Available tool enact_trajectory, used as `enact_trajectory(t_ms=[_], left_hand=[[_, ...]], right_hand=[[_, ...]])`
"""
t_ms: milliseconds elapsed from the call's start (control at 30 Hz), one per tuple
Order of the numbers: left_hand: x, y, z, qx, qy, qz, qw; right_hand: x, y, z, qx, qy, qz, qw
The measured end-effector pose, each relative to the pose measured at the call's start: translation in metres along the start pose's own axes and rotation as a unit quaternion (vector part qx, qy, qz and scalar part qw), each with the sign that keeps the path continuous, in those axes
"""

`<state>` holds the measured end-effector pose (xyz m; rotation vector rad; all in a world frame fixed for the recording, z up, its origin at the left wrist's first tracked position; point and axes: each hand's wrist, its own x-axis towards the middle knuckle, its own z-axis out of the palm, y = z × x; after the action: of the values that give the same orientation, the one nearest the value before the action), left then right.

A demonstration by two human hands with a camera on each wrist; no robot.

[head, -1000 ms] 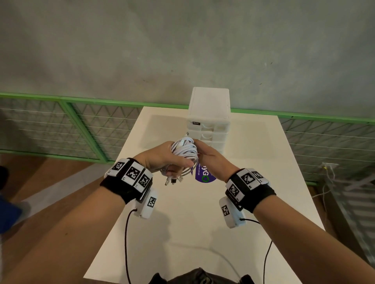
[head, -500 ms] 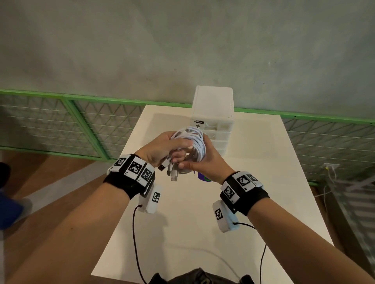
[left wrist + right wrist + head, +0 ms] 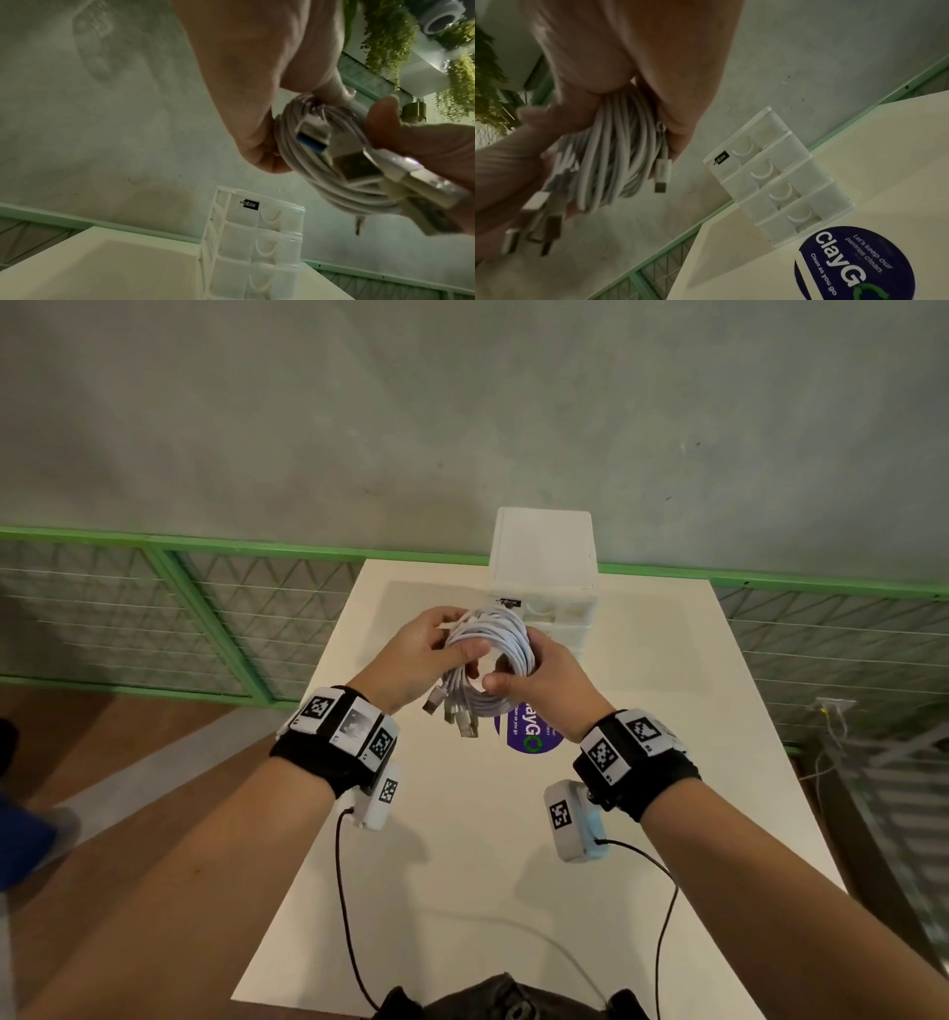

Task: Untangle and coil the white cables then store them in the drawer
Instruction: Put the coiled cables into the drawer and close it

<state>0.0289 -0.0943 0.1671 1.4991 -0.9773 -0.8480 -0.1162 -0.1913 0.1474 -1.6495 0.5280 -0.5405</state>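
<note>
A coil of white cables [image 3: 493, 654] hangs in the air over the white table [image 3: 462, 865], held between both hands. My left hand [image 3: 436, 649] grips the coil's left side, thumb across the strands. My right hand [image 3: 534, 675] curls around its right side. Several USB plugs [image 3: 457, 716] dangle from the bottom of the coil [image 3: 334, 172] [image 3: 618, 162]. Behind the hands stands a small white drawer unit [image 3: 544, 567] with its drawers closed [image 3: 257, 243] [image 3: 770, 178].
A round purple sticker [image 3: 529, 737] lies on the table under the hands. A green-framed mesh railing [image 3: 205, 608] runs behind the table, with a grey wall beyond. Black wrist-camera wires [image 3: 349, 916] trail toward me.
Both hands have lifted the coil slightly and turned it, so its loop now faces the head camera more. The plugs now hang below the left hand.
</note>
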Motion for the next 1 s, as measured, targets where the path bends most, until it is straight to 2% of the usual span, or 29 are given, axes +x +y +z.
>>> enact_trajectory(t_ms=[133, 267, 400, 600, 700, 833, 1000], left_hand=[[0.009, -0.004, 0.013, 0.076, 0.012, 0.06, 0.995], [0.015, -0.016, 0.031, 0.062, 0.071, 0.08, 0.992], [0.02, -0.027, 0.035, 0.045, 0.09, 0.072, 0.992], [0.026, -0.036, 0.039, 0.023, 0.042, 0.083, 0.995], [0.03, -0.04, 0.045, 0.019, 0.022, 0.09, 0.996], [0.039, -0.039, 0.066, 0.013, 0.001, 0.105, 0.994], [0.051, -0.038, 0.085, 0.013, 0.02, 0.098, 0.995]], right_hand=[[0.0, 0.003, 0.012, 0.099, 0.091, -0.012, 0.991], [0.005, 0.005, 0.022, 0.159, 0.19, -0.03, 0.968], [0.009, 0.011, 0.029, 0.178, 0.224, -0.022, 0.958], [0.011, 0.015, 0.03, 0.191, 0.28, 0.003, 0.941], [0.01, 0.012, 0.023, 0.176, 0.296, 0.011, 0.939], [0.011, 0.009, 0.008, 0.181, 0.345, 0.019, 0.921], [0.021, 0.007, -0.014, 0.162, 0.371, 0.052, 0.913]])
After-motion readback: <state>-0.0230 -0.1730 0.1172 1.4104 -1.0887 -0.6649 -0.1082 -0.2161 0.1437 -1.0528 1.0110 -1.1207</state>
